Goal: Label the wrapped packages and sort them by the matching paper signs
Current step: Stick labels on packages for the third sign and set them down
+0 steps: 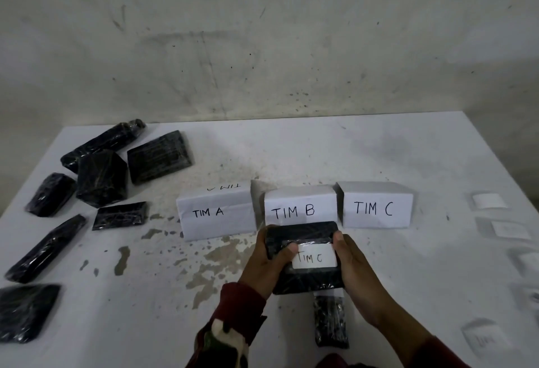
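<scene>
I hold a black wrapped package (303,235) above the table, in front of the TIM B sign (300,207). My left hand (267,262) grips its left side, thumb pressing the left end of a white label (315,257) that reads TIM C. My right hand (354,268) grips its right side. The folded paper signs TIM A (215,213), TIM B and TIM C (377,207) stand in a row. Several more black wrapped packages (102,176) lie at the left of the table.
A narrow black package (331,321) lies on the table under my hands. Several small white labels (490,200) lie along the right side of the white table (379,149). The table's worn middle shows brown patches. A grey wall stands behind.
</scene>
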### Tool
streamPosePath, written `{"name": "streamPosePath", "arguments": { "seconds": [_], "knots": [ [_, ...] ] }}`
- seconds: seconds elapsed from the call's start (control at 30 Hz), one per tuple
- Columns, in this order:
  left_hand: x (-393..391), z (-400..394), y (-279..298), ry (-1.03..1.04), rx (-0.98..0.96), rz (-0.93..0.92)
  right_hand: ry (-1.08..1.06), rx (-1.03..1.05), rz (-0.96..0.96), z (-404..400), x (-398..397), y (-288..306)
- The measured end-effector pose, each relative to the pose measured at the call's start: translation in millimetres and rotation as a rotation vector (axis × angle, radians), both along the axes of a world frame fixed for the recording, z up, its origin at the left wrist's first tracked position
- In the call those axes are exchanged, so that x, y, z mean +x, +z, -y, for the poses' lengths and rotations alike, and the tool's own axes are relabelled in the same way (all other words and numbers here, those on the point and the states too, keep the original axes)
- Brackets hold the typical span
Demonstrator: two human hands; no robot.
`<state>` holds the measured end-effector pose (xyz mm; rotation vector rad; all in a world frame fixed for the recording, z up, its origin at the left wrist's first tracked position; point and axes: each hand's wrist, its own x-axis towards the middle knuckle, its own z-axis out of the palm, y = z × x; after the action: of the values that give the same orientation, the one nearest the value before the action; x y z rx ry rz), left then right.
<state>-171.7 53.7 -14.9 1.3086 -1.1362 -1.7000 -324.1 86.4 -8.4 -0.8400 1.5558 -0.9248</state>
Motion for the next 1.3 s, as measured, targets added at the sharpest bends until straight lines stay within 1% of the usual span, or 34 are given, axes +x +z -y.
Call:
{"name": "streamPosePath", "arguments": {
  "seconds": [0.1, 0.2, 0.27, 0.33, 0.43, 0.53, 0.67, 0.8, 0.97, 1.03, 1.1, 1.2, 1.3],
  "knots": [
    [0, 0, -3, -0.003, -0.033, 0.023, -0.027, 0.003, 0.055, 0, -1, -1],
    [1, 1, -6, -0.005, -0.039, 0.041, -0.017, 0.060, 0.233, 1, -3, 2],
    [0, 0, -7, 0.004, -0.022, 0.032, 0.012, 0.064, 0.300, 1, -4, 4],
    [-1, -1, -9, 0.017, -0.042, 0.017, 0.056, 0.030, 0.262, -1, -4, 4],
    [1, -2, -14, -0.008, -0.107, 0.038, 0.198, -0.041, 0.104, -5, -3, 7],
    [9, 0, -16, -0.021, -0.049, 0.011, 0.221, -0.030, 0.076, -6, -8, 6],
    [10, -1, -22, -0.021, 0.030, -0.012, 0.175, 0.009, 0.093, -7, -10, 3],
    [6, -1, -20, 0.030, 0.080, -0.084, 0.109, 0.002, 0.072, -7, -8, 0],
    [-2, 2, -12, 0.156, 0.062, -0.108, 0.093, -0.044, 0.103, -2, -11, 0],
    [-3, 1, -11, 0.190, 0.024, -0.055, 0.098, -0.080, 0.141, 0, -11, 1],
    [-4, -1, -12, 0.201, -0.007, -0.037, 0.021, -0.095, 0.171, 1, -10, 0],
    [-9, -4, -12, 0.206, -0.036, -0.014, -0.126, -0.109, 0.106, 2, -9, -2],
    [-13, -5, -13, 0.214, -0.055, 0.013, -0.135, -0.122, 0.044, 3, -10, 0]
  ]
}}
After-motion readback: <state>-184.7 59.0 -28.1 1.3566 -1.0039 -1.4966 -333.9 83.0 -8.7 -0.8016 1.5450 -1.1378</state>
